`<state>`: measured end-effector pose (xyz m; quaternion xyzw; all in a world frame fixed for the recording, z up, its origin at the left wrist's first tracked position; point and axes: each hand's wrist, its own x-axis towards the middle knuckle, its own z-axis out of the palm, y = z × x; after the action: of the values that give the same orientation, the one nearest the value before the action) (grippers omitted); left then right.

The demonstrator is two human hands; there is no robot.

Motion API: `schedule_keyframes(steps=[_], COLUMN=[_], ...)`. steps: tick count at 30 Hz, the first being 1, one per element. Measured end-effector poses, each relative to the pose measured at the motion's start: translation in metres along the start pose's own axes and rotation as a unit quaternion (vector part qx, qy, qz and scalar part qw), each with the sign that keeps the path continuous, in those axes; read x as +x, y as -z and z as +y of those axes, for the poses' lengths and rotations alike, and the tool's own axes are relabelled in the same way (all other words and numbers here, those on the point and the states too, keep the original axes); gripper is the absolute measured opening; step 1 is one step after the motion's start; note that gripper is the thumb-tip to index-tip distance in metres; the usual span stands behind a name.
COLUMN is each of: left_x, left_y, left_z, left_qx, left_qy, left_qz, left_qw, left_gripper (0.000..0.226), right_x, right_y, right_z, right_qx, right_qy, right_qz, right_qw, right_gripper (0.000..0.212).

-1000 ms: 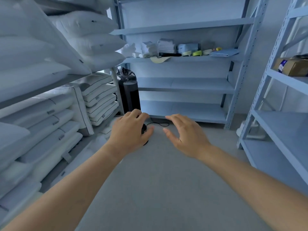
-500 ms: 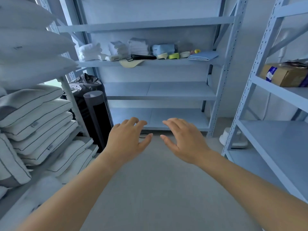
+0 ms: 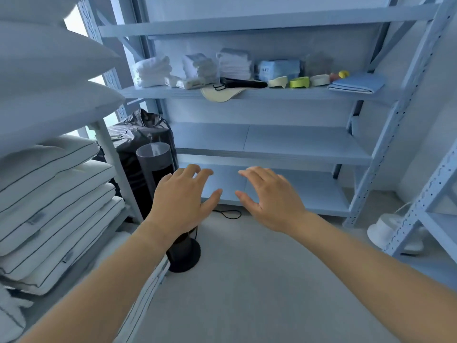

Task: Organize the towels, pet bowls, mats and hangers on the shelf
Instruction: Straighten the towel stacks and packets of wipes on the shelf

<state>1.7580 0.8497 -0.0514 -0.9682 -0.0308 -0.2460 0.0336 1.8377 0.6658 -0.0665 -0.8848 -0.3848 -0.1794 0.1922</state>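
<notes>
From the head camera, the left hand [image 3: 183, 196] and right hand [image 3: 269, 196] are held out palm down over the floor, side by side but apart. Their fingers are spread and relaxed and they hold nothing. The task's things all sit on one level of the shelf [image 3: 158, 91], up at twelve o'clock from the hands and well apart from them. From its ten o'clock end run the rolled white towels [image 3: 152, 71], then two folded towel stacks [image 3: 233, 64] with small packets in front. At mid-shelf the black hangers [image 3: 243, 82] lie across a cream flat piece [image 3: 222, 95] that overhangs the front edge. Toward two o'clock come a blue packet [image 3: 279, 68], three pet bowls [image 3: 299, 82] in a row, and a folded blue mat [image 3: 356, 82]. The two levels below it look bare. At nine o'clock of the left hand stands a black tower unit [image 3: 153, 169], with stacked pillows [image 3: 49, 194] farther left. The step in hand appears to be the approach, with no sorting begun. The next move likely calls for lifting both hands to that level. A sensible start is the hangers, which need a grip that does not drag the overhanging cream piece off the edge.
</notes>
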Motion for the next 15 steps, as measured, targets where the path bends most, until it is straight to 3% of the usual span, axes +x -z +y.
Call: schedule_keyframes(steps=[6,15], left_x=[0.088,0.236], left_y=[-0.034,-0.128], left_z=[-0.063,-0.049], left_qx=[-0.002,-0.075], left_qy=[0.006,-0.041], left_qz=[0.023,0.003], left_qw=[1.000,0.996], left_gripper=[0.050,0.049], right_x=[0.099,0.193], right_y=[-0.038,-0.069], right_z=[0.034,0.137], right_qx=[0.004,-0.017], right_qy=[-0.010,-0.064], right_qz=[0.018,0.024], right_qw=[1.000,0.998], right_gripper=[0.047,0.048])
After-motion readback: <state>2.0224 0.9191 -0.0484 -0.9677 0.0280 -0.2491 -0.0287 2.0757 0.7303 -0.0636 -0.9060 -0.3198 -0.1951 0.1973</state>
